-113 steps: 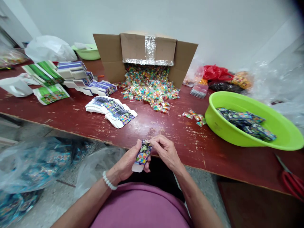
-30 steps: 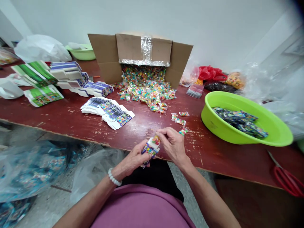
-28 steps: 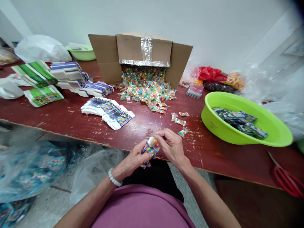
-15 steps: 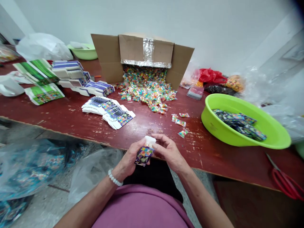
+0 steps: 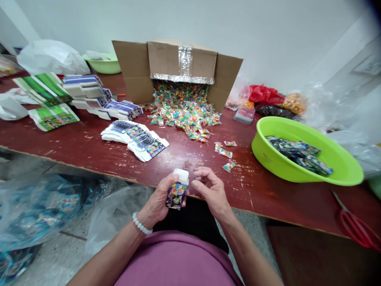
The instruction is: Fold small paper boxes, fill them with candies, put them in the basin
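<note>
A small dark printed box (image 5: pixel 176 194) with its white top flap raised is gripped in my left hand (image 5: pixel 160 197), over the table's front edge. Just right of the box, my right hand (image 5: pixel 210 191) has its fingers curled but apart, with nothing seen between them. Flat printed boxes (image 5: pixel 135 138) lie in a fanned stack at left of centre. Wrapped candies (image 5: pixel 187 113) spill from an open cardboard box (image 5: pixel 181 61), and several loose candies (image 5: pixel 226 153) lie nearer my right hand. A green basin (image 5: pixel 276 169) on the right holds dark printed boxes (image 5: pixel 300 153).
Red-handled scissors (image 5: pixel 354 228) lie at the right table edge. Purple bundles (image 5: pixel 89 93) and green bundles (image 5: pixel 53 117) of cartons stand at the left. Behind the basin are a red bag (image 5: pixel 264 94) and clear plastic. Plastic bags (image 5: pixel 38 210) lie below, left of the table.
My right hand has come away from the small box, and its fingers have opened. The box, in my left hand, has moved slightly left and now shows its white flap more fully.
</note>
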### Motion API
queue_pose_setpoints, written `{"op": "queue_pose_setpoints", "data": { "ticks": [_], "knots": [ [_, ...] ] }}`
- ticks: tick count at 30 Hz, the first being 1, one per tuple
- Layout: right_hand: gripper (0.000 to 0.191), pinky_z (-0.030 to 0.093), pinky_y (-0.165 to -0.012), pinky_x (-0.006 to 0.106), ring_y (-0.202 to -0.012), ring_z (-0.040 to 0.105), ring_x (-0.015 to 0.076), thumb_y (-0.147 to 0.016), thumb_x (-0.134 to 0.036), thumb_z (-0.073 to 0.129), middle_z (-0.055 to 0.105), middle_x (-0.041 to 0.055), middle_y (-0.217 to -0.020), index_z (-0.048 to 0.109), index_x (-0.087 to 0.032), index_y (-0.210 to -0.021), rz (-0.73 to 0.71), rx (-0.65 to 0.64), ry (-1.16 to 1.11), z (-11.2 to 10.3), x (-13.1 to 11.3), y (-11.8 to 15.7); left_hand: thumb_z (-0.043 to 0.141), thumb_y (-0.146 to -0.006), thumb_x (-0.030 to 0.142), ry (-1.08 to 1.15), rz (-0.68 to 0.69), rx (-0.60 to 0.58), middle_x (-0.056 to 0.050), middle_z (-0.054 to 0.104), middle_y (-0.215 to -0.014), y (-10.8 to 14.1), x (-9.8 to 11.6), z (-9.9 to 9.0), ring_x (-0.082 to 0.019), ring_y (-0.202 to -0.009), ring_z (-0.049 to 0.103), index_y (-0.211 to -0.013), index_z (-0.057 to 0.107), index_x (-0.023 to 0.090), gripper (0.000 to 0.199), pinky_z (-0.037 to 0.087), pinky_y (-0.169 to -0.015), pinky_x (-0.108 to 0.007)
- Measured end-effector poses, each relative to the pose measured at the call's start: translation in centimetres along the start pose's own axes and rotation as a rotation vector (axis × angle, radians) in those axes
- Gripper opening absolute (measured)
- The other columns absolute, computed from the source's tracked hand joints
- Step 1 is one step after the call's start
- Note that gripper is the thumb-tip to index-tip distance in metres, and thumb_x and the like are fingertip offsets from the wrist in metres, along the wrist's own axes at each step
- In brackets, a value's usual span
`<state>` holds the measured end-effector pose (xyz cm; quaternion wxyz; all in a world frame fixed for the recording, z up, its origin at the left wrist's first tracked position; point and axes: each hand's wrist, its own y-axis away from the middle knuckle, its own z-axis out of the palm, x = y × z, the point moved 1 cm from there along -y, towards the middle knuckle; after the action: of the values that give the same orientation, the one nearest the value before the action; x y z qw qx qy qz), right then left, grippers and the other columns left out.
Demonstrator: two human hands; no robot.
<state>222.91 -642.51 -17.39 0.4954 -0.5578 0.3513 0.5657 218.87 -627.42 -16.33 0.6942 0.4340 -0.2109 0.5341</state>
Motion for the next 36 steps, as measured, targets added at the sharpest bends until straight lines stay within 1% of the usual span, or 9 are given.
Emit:
{"op": "queue_pose_setpoints", "data": {
  "ticks": [5, 8, 11, 14, 18, 21, 25, 29, 36],
  "knots": [
    [0.012, 0.057, -0.078, 0.031, -0.101, 0.063, 0.0200, -0.085, -0.033, 0.069, 0.060, 0.0075, -0.113, 0.075, -0.023, -0.083, -0.089, -0.116, 0.213, 0.0, -0.1, 0.3, 0.069, -0.078, 0.042, 0.034, 0.013, 0.024, -0.003, 0.066, -0.066, 0.0, -0.3, 0.3, -0.014, -0.047, 0.059, -0.098, 0.062, 0.012, 0.037, 0.051, -0.041, -0.025],
    [0.019, 0.058, -0.068, 0.029, -0.084, 0.065, 0.0168, -0.081, -0.039, 0.072, 0.064, 0.0058, -0.103, 0.071, -0.020, -0.077, 0.029, -0.141, 0.101, 0.4, 0.0, -0.1, 0.067, -0.081, 0.044, 0.033, 0.002, 0.007, -0.003, 0.066, -0.066, 0.1, -0.4, 0.4, -0.014, -0.045, 0.058, -0.101, 0.062, 0.012, 0.039, 0.051, -0.040, -0.025],
    [0.026, 0.056, -0.058, 0.026, -0.064, 0.062, 0.0127, -0.076, -0.042, 0.076, 0.067, 0.0006, -0.084, 0.069, -0.022, -0.092, 0.152, -0.114, -0.045, 0.7, 0.0, -0.4, 0.063, -0.084, 0.047, 0.039, -0.013, -0.009, -0.003, 0.065, -0.066, 0.2, -0.4, 0.4, -0.014, -0.045, 0.058, -0.106, 0.061, 0.013, 0.041, 0.050, -0.040, -0.024],
    [0.021, 0.055, -0.064, 0.027, -0.070, 0.064, 0.0140, -0.084, -0.038, 0.069, 0.070, 0.0028, -0.089, 0.070, -0.024, -0.100, 0.003, -0.156, 0.103, 0.6, -0.4, -0.5, 0.054, -0.089, 0.054, 0.040, -0.034, -0.063, -0.004, 0.065, -0.069, 0.1, -0.3, 0.3, -0.015, -0.047, 0.060, -0.115, 0.061, 0.014, 0.048, 0.050, -0.040, -0.025],
    [0.012, 0.052, -0.084, 0.031, -0.087, 0.065, 0.0169, -0.088, -0.031, 0.065, 0.071, 0.0037, -0.090, 0.074, -0.023, -0.087, -0.211, -0.247, 0.370, 0.3, -0.8, -0.3, 0.056, -0.089, 0.046, -0.011, -0.056, -0.037, -0.003, 0.065, -0.070, -0.2, -0.4, 0.0, -0.015, -0.047, 0.060, -0.122, 0.062, 0.016, 0.045, 0.048, -0.039, -0.024],
    [0.016, 0.054, -0.071, 0.027, -0.077, 0.064, 0.0149, -0.088, -0.035, 0.065, 0.071, 0.0029, -0.089, 0.070, -0.021, -0.083, -0.061, -0.188, 0.305, 0.4, -0.6, -0.3, 0.057, -0.087, 0.043, -0.062, -0.030, 0.012, -0.003, 0.067, -0.073, -0.4, -0.5, -0.1, -0.014, -0.047, 0.059, -0.123, 0.063, 0.016, 0.045, 0.047, -0.039, -0.023],
    [0.015, 0.055, -0.062, 0.024, -0.083, 0.066, 0.0161, -0.085, -0.035, 0.067, 0.072, 0.0048, -0.108, 0.068, -0.020, -0.086, 0.030, -0.237, 0.161, 1.0, -0.3, -0.6, 0.048, -0.088, 0.061, -0.101, -0.036, 0.010, -0.004, 0.067, -0.068, -0.4, -0.7, -0.1, -0.015, -0.045, 0.058, -0.124, 0.064, 0.016, 0.060, 0.046, -0.039, -0.024],
    [0.016, 0.052, -0.052, 0.023, -0.060, 0.061, 0.0107, -0.086, -0.035, 0.064, 0.073, 0.0047, -0.102, 0.067, -0.019, -0.084, 0.116, -0.255, 0.076, 1.0, -0.1, -0.9, 0.046, -0.083, 0.074, -0.140, -0.062, 0.001, -0.006, 0.065, -0.062, -0.3, -0.8, -0.2, -0.015, -0.045, 0.057, -0.112, 0.069, 0.011, 0.072, 0.047, -0.039, -0.023],
    [0.013, 0.054, -0.077, 0.028, -0.090, 0.067, 0.0174, -0.090, -0.026, 0.060, 0.072, 0.0039, -0.097, 0.070, -0.022, -0.083, -0.192, -0.230, 0.390, 0.8, -1.3, -0.4, 0.066, -0.080, 0.048, -0.111, -0.047, 0.037, -0.003, 0.068, -0.072, -0.3, -0.4, -0.4, -0.015, -0.050, 0.060, -0.120, 0.066, 0.015, 0.052, 0.050, -0.041, -0.025]
  ]
}}
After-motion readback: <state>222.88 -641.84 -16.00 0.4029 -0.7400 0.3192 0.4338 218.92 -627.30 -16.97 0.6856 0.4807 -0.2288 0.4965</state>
